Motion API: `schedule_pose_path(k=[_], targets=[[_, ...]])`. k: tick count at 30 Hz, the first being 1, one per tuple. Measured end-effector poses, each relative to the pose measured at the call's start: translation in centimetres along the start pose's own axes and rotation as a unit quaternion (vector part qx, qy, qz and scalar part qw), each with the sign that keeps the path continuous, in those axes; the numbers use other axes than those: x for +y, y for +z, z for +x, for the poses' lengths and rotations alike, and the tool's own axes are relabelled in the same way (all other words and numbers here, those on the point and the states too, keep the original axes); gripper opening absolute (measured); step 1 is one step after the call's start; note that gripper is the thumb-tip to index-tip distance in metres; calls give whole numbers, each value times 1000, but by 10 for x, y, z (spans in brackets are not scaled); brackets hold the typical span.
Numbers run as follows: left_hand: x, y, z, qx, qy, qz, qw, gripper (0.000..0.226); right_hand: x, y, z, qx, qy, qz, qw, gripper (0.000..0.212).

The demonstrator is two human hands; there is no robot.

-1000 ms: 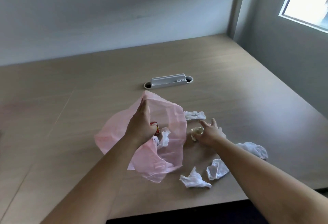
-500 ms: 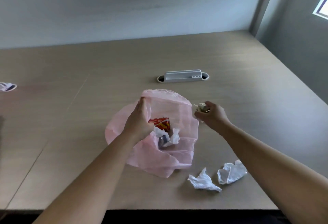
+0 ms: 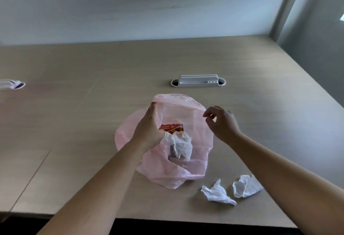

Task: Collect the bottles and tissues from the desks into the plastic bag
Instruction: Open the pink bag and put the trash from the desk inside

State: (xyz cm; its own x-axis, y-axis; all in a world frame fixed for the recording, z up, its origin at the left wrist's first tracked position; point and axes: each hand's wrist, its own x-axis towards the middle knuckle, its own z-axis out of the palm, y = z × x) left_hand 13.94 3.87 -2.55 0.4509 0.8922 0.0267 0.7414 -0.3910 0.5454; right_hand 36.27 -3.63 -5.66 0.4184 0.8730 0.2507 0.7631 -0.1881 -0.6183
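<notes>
**Bag mouth held up, two tissues loose on the desk**

Your left hand (image 3: 149, 125) grips the left rim of the pink plastic bag (image 3: 167, 171), fingers curled round the film and lifting the mouth. Your right hand (image 3: 223, 123) hovers at the bag's right rim, fingers loosely curled and slightly apart, with nothing visible between them.

Inside the bag you can see a red-and-white label (image 3: 172, 127), its print too small to read, and a bagged tissue (image 3: 182, 143) just near of it.

The left tissue (image 3: 217, 193) and the right tissue (image 3: 245, 188) lie on the desk (image 3: 74, 123) near-right of the bag, close to the desk's near edge. The right one touches your forearm.

A white cable tray (image 3: 198, 81) sits far of the bag. A pink-and-white item (image 3: 11, 84) is cut off at the far left. The wood runs wide to the left, crossed by a seam (image 3: 31, 177).
</notes>
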Motion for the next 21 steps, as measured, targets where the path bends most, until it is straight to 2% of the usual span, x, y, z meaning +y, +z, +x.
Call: schedule_pose_path(k=[1, 3, 5, 7, 9, 10, 11, 13, 15, 19, 21], targets=[[-1, 2, -1, 0, 5, 0, 1000, 90, 11, -3, 4, 25, 25, -13, 999, 16], [-3, 7, 2, 0, 16, 4, 1000, 89, 38, -3, 15, 13, 77, -43, 996, 21], [-5, 12, 5, -2, 26, 11, 1000, 88, 63, 4, 21, -67, 135, -87, 985, 40], [-6, 16, 8, -4, 24, 11, 1000, 89, 81, 12, 19, -179, 179, -129, 959, 61], [-8, 20, 7, -9, 16, 5, 1000, 89, 93, 24, 10, -270, 183, -187, 927, 71], [-9, 23, 7, -13, 14, 0, 1000, 88, 98, 32, 3, -283, 172, -215, 919, 69], [-9, 25, 6, -18, 15, -6, 1000, 88, 101, 37, -2, -263, 155, -231, 924, 64], [-9, 29, 6, -30, 17, -21, 999, 89, 102, 42, -5, -171, 129, -212, 953, 44], [-7, 32, 5, -44, 13, -34, 998, 92, 96, 41, -4, -121, 144, -176, 966, 24], [0, 31, 2, -48, 21, -45, 998, 79, 87, 24, -3, -154, 219, -138, 953, 21], [6, 25, -1, -50, 31, -49, 997, 74, 77, 13, 2, -115, 232, -112, 959, 21]])
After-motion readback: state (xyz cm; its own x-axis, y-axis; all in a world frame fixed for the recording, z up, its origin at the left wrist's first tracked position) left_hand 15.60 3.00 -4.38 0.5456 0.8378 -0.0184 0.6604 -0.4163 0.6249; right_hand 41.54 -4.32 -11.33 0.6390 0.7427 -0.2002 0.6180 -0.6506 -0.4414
